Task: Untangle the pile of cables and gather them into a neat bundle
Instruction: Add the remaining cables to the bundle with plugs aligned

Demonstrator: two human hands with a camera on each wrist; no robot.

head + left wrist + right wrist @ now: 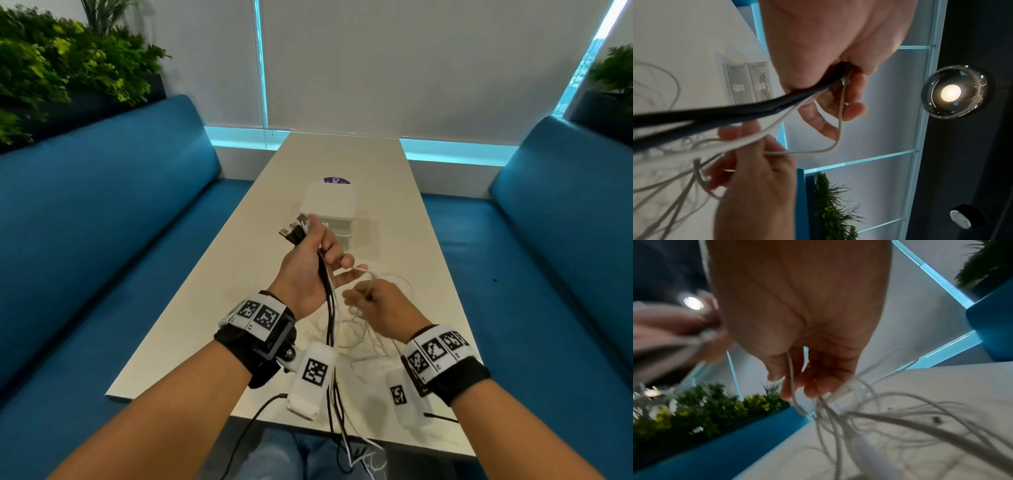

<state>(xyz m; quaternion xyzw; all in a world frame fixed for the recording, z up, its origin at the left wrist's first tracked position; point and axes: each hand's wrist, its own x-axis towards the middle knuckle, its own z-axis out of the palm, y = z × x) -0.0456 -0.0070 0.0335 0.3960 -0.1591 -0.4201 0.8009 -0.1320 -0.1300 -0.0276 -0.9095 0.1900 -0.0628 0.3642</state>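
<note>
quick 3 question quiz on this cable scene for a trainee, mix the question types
1. True or false: the left hand grips a bunch of black and white cables with their plug ends sticking out above the fist.
2. Which cable does the right hand pinch? A) a thick black cable B) a thin white cable C) none
3. Fill in: the stacked white plastic boxes stand on the long pale ____.

Key: 1 true; 2 B; 3 table
</note>
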